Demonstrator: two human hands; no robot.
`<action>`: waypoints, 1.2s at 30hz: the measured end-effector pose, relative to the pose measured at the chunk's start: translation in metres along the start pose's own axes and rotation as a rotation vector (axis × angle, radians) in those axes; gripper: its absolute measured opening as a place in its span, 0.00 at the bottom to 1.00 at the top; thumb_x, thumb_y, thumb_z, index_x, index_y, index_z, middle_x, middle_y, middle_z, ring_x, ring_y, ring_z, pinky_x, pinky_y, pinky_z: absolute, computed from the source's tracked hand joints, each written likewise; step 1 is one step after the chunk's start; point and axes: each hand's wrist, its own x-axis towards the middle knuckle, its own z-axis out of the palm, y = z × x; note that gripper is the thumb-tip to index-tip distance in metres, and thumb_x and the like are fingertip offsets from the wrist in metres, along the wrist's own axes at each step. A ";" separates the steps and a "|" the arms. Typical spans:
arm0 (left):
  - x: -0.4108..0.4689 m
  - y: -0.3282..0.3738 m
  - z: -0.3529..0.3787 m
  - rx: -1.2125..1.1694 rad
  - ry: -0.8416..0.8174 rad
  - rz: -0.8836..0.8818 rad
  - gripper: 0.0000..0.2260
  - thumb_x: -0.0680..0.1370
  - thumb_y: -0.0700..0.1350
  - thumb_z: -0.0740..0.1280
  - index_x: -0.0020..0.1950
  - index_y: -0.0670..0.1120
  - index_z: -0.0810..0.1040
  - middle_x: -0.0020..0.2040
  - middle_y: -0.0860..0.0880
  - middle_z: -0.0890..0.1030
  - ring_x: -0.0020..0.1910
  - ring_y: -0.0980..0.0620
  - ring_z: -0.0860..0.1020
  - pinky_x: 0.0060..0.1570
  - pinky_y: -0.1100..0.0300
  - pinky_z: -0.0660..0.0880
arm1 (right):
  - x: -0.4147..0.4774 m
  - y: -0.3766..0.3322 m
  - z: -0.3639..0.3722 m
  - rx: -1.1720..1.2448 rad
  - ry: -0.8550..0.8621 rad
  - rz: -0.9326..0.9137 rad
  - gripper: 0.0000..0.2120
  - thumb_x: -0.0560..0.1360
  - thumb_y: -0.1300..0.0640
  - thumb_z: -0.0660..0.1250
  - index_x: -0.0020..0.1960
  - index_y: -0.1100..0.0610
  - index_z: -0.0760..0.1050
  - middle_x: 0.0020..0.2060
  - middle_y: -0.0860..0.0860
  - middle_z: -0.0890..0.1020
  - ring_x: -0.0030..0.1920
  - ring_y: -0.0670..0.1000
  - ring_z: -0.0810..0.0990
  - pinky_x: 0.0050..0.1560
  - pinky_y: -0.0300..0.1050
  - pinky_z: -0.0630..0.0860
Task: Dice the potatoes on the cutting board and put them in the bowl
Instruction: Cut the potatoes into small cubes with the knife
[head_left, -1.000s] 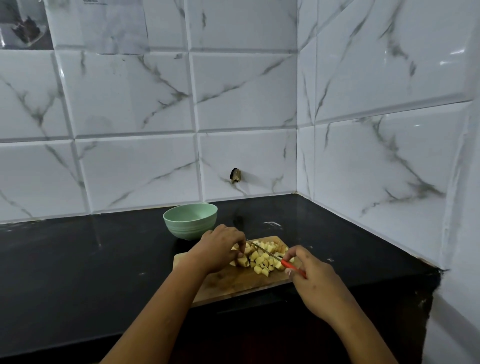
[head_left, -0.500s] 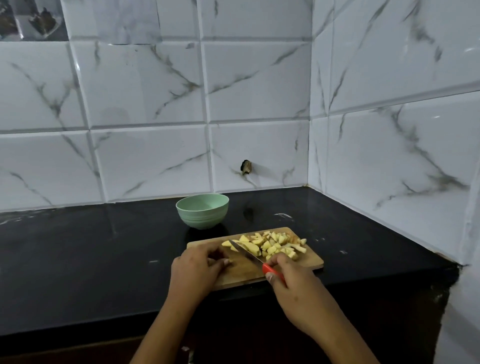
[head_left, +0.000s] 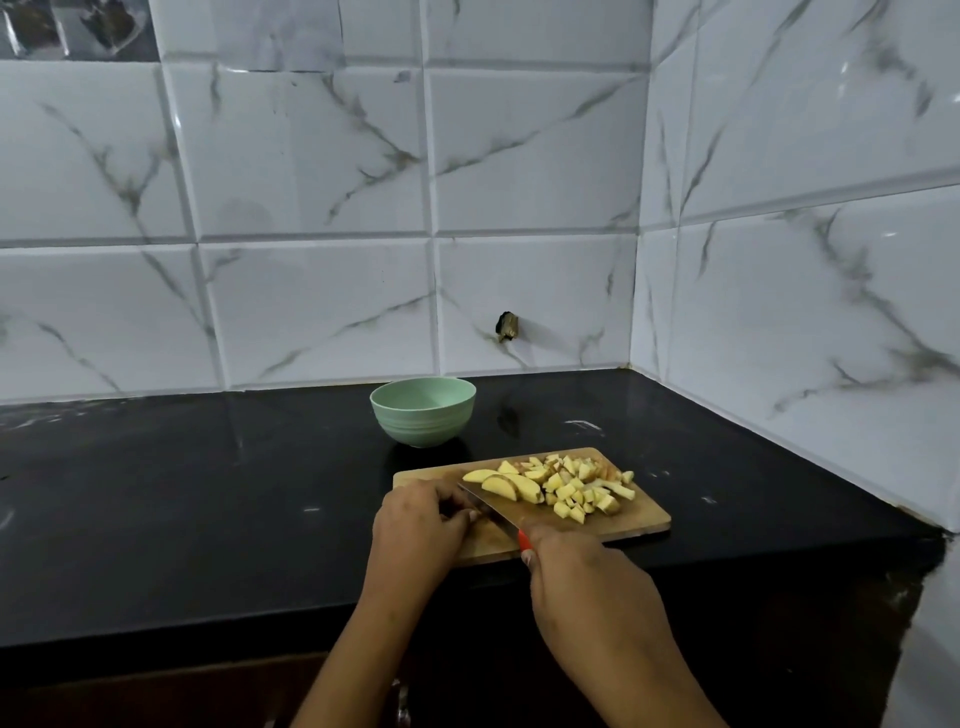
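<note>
Green bowl (head_left: 423, 410) stands on the black counter (head_left: 208, 493), just behind the wooden cutting board (head_left: 641, 519). The left hand (head_left: 421, 525) rests curled on the board's left end; whether it holds anything is unclear. Potatoes (head_left: 566, 488), wedges and dice, lie mid-board beside the knife (head_left: 493, 506), whose red handle the right hand (head_left: 587, 582) grips.

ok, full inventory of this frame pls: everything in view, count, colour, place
bowl: one, pale green, counter behind the board, no potato visible inside
cutting board: one, light wood, counter front
potato pieces: many dice, few wedges, yellow, on the board
knife: one, red handle, blade over the board
counter: one, black
wall tiles: white marbled, behind and right
wall stub: one, dark, back wall
left hand: on board's left end, fingers curled by blade
right hand: grips knife handle
</note>
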 end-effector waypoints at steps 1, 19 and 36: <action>0.000 -0.001 0.001 0.002 0.003 0.005 0.03 0.74 0.47 0.71 0.45 0.55 0.83 0.42 0.59 0.81 0.40 0.62 0.74 0.39 0.71 0.67 | 0.002 -0.002 0.002 -0.015 -0.002 -0.004 0.16 0.82 0.54 0.55 0.68 0.47 0.65 0.52 0.47 0.79 0.48 0.48 0.78 0.42 0.42 0.73; -0.002 0.010 -0.005 0.172 0.020 0.020 0.05 0.76 0.53 0.67 0.49 0.57 0.81 0.45 0.58 0.79 0.49 0.56 0.76 0.53 0.58 0.72 | -0.005 0.022 -0.018 0.096 0.009 0.096 0.14 0.82 0.49 0.53 0.65 0.43 0.70 0.46 0.43 0.78 0.42 0.42 0.77 0.41 0.39 0.75; 0.027 0.030 0.020 -0.294 -0.136 -0.002 0.08 0.73 0.39 0.71 0.39 0.52 0.77 0.39 0.55 0.83 0.44 0.60 0.80 0.44 0.65 0.74 | -0.003 0.083 -0.036 0.680 -0.146 0.285 0.04 0.79 0.52 0.61 0.49 0.46 0.75 0.22 0.46 0.74 0.24 0.42 0.70 0.29 0.35 0.67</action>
